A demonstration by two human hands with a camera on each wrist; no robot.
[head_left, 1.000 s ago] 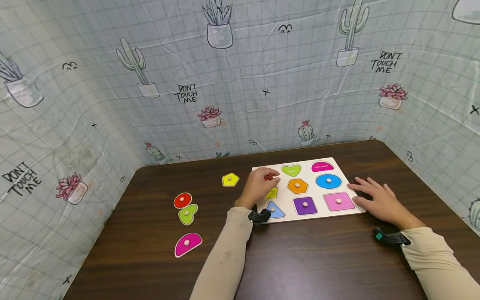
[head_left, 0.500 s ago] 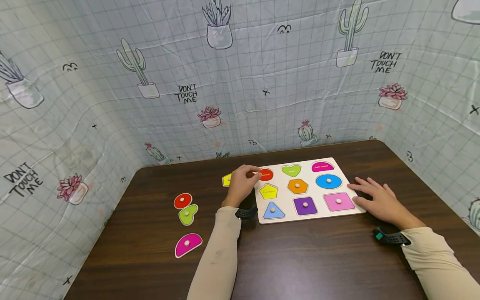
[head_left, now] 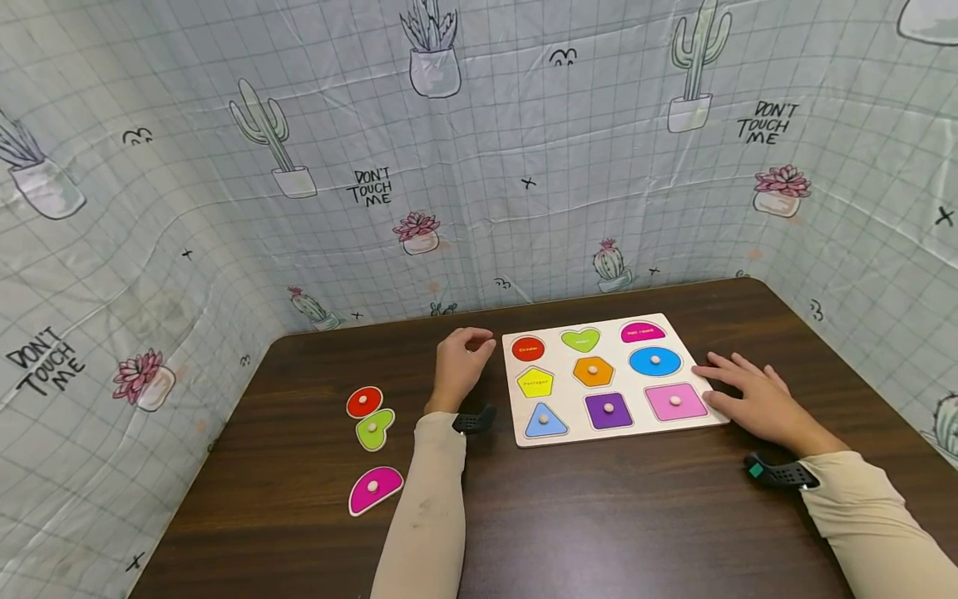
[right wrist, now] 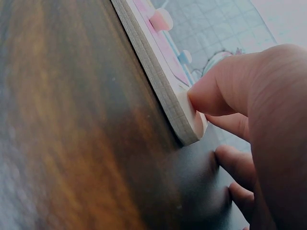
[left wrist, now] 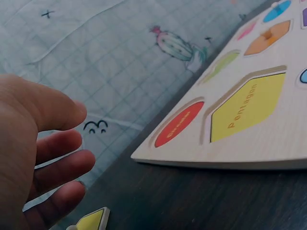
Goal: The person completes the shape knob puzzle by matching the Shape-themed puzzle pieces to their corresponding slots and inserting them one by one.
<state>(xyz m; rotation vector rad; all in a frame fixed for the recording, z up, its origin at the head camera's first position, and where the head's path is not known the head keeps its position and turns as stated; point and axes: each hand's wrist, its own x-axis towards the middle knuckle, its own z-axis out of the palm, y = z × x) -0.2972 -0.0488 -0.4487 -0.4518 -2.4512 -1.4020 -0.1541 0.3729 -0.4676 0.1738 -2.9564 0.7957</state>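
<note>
My left hand (head_left: 459, 370) hovers just left of the white puzzle board (head_left: 564, 384), fingers loosely bent and nothing between them. Beneath it, the left wrist view shows part of a yellow pentagon piece (left wrist: 91, 221) with a knob, lying on the table; the hand hides it in the head view. On the board, the red circle slot (head_left: 528, 349), yellow pentagon slot (head_left: 535, 383), green heart slot (head_left: 581, 340) and pink half-round slot (head_left: 643, 332) hold no knobbed pieces. My right hand (head_left: 756, 403) rests at the board's right side, thumb (right wrist: 211, 96) touching the near corner.
A red circle piece (head_left: 364, 402), a green heart piece (head_left: 375, 430) and a magenta half-round piece (head_left: 376, 491) lie on the dark wooden table (head_left: 599, 516), left of my left forearm. A cactus-print cloth (head_left: 486, 166) hangs behind the table.
My left hand has drawn back leftward from over the board's circle slot to above the yellow pentagon piece, covering it in the head view. My right hand stays at the board's edge.
</note>
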